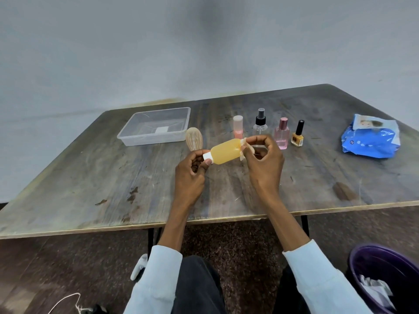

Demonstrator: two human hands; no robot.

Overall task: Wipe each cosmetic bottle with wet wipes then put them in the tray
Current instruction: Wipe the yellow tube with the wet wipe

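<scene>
You are in the wiping step: your left hand (191,168) pinches the white cap of the yellow bottle (225,151), held on its side above the middle of the table (90,177), and your right hand (263,155) grasps a wipe (244,148) against its bottom end. Next, I think, you carry it far-left into the tray (154,132), which looks empty. Pass over the round bottle (193,139) standing just near the tray; the near table edge is well apart.
</scene>
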